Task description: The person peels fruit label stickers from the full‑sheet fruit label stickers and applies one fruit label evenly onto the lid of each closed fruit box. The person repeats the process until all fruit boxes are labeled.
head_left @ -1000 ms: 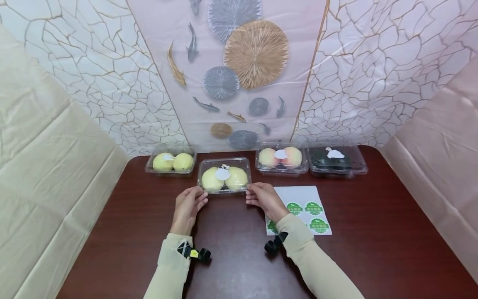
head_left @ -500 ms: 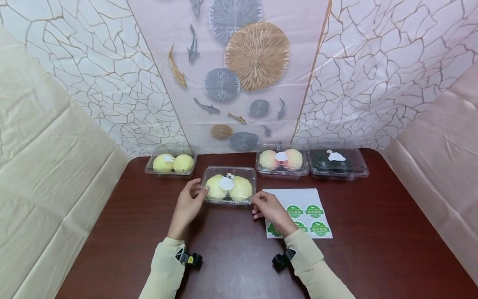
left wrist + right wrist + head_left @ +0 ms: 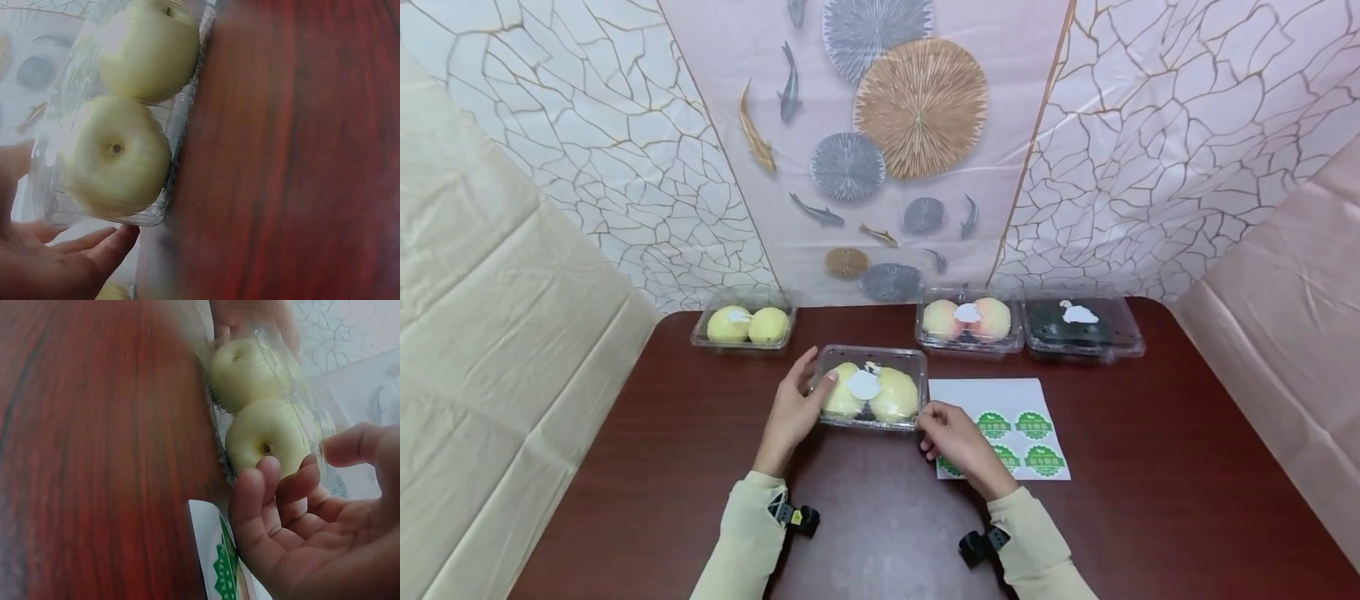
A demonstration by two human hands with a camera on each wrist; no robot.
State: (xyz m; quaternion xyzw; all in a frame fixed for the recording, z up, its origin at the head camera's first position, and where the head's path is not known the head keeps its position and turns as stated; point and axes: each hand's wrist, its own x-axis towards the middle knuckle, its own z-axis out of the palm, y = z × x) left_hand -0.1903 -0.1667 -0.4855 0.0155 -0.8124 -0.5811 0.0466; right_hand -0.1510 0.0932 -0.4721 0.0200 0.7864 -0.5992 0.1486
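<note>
A clear plastic clamshell fruit box with two pale yellow-green round fruits lies between both hands. A white label is on its lid. My left hand grips the left end, thumb over the lid edge; in the left wrist view its fingers lie against the box's end wall. My right hand pinches the near right corner. Thumb and forefinger meet the lid rim in the right wrist view, the other fingers curled. Whether the box touches the table cannot be told.
A white sticker sheet with green round labels lies partly under the right hand. Along the back stand a box of yellow fruits, a box of pinkish peach-like fruits and a box with dark contents. A patterned cloth hangs behind.
The fruit box has come nearer and slightly right, with both hands moving along. The left thumb has shifted from the near corner onto the lid's left edge.
</note>
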